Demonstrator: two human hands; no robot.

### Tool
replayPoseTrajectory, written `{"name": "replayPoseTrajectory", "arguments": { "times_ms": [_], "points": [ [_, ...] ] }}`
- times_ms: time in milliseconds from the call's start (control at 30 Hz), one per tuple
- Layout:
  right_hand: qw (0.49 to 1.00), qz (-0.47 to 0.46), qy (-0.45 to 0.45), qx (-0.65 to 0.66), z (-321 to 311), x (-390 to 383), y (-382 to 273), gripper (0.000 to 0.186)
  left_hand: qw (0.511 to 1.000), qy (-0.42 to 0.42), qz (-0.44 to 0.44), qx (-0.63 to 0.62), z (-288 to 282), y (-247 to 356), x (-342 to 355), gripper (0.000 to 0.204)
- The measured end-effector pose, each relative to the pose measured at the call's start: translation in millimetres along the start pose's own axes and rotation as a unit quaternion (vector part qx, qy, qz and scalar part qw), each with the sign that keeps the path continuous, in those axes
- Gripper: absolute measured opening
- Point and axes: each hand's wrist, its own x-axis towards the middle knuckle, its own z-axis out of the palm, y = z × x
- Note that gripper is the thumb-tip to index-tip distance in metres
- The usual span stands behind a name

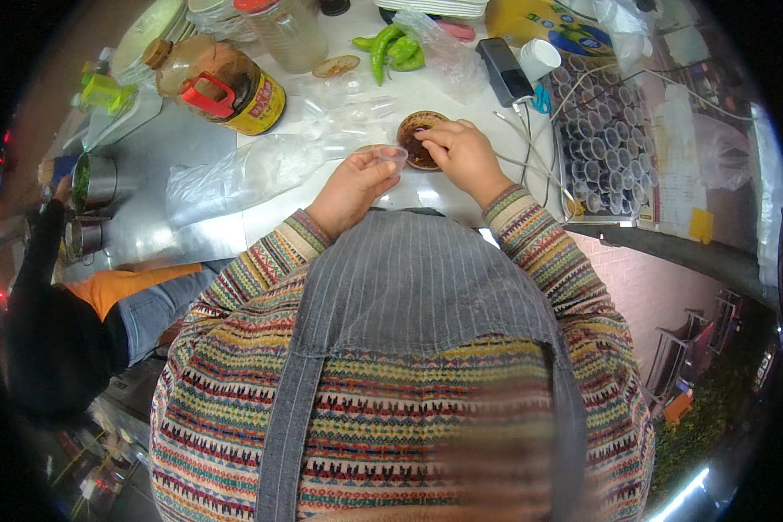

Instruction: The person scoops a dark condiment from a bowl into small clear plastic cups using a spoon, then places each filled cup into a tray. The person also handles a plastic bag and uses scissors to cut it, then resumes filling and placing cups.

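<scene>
My left hand [354,184] grips a small clear plastic cup [395,157] between thumb and fingers, just in front of my body. Right beside it, my right hand [466,157] is closed in a pinch over a small round bowl [406,122] of dark reddish-brown sauce. What those fingers hold, if anything, is hidden. Clear plastic bags [274,170] lie on the white table to the left of the bowl.
A large jar [222,87] with a red handle and yellow label stands at the far left. Green peppers [391,50] lie at the back. A black device [505,74] with cables sits right of the bowl, before a tray of several filled small cups [605,139]. Another person [70,322] works at left.
</scene>
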Motion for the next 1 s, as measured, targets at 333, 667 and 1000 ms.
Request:
{"name": "replayPoseTrajectory", "arguments": {
  "times_ms": [333, 667, 1000],
  "points": [
    [0.997, 0.037, 0.058, -0.025, -4, -10, 5, 0.014, 1.000, 0.006, -0.003, -0.013, 1, -1, 3, 0.027],
    [0.980, 0.186, -0.014, 0.065, -1, -13, -3, 0.018, 0.999, 0.004, 0.007, -0.040, 1, -2, 4, 0.029],
    [0.911, 0.298, -0.003, 0.287, 6, -4, 15, 0.022, 0.998, 0.048, 0.034, -0.033, -2, 5, 6, 0.029]
  ]
}}
